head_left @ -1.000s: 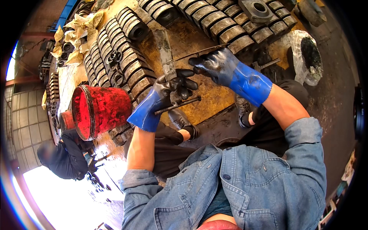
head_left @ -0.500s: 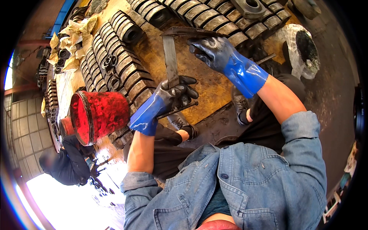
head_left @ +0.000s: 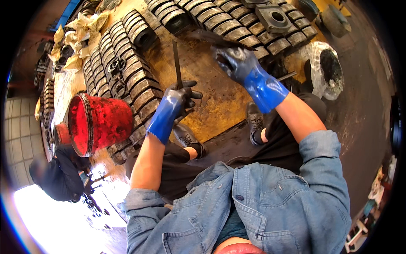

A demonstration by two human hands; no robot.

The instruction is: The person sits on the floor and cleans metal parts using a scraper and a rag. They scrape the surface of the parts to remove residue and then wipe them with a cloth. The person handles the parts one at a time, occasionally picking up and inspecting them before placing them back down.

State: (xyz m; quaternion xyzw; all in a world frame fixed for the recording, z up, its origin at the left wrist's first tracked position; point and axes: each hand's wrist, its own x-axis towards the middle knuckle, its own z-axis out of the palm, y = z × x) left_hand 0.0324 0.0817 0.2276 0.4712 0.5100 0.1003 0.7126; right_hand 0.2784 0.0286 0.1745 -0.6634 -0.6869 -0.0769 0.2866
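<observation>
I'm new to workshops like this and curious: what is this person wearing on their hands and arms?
Both hands wear long rubbery gloves: the left hand and right hand are dark, grimy grey-black over the fingers and palm, with glossy blue cuffs reaching over the wrists. Above them the forearms are bare, and the blue denim jacket has its sleeves rolled up near the elbows.

The dark object (head_left: 220,40) at the right hand (head_left: 234,61) is motion-blurred; its kind cannot be told. The left hand (head_left: 179,99) covers the thin rod's (head_left: 176,63) lower end. A co-worker (head_left: 53,173) sits overexposed at the rim.
</observation>
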